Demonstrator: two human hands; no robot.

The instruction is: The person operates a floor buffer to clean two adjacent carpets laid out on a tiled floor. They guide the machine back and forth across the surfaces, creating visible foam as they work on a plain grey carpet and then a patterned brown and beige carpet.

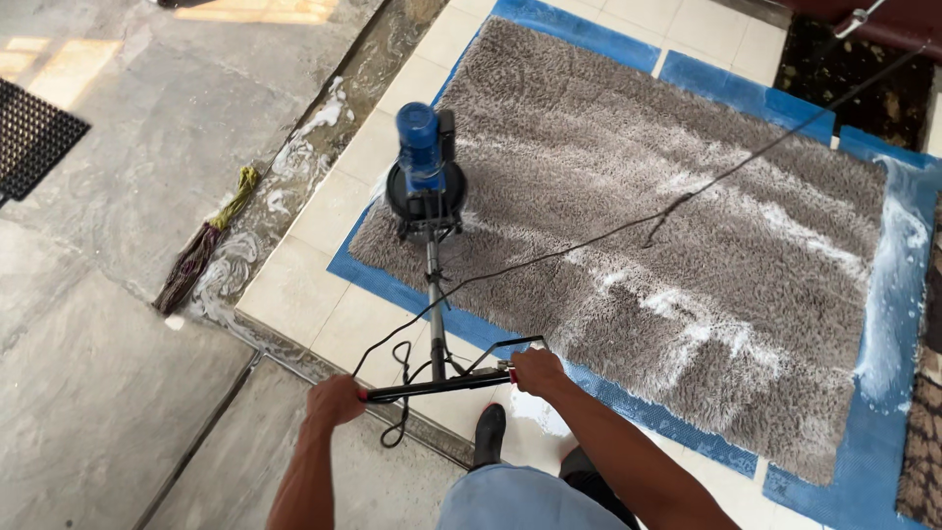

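You had both hands on the handlebar [437,386] of that floor scrubbing machine [425,186]. Your left hand [335,400] was clenched around the left end of the bar, and your right hand [537,372] was wrapped tight around the right end, fingers curled over the grip. The machine itself sat out in front of you, its round base and blue motor [420,144] resting on the near-left corner of the shaggy grey rug [687,196], with the metal pole [433,294] leaning back toward you. The rug lay flat on a blue mat [863,451] over pale floor tiles [314,285], and streaks of white foam [716,314] ran across its right half. A black cord [628,226] trailed from the handle across the rug toward the top right corner. Off to the left, a twisted wet cloth [201,245] lay in a sudsy gutter [294,157] beside the grey concrete. Your dark boot [488,432] stood just below the bar.
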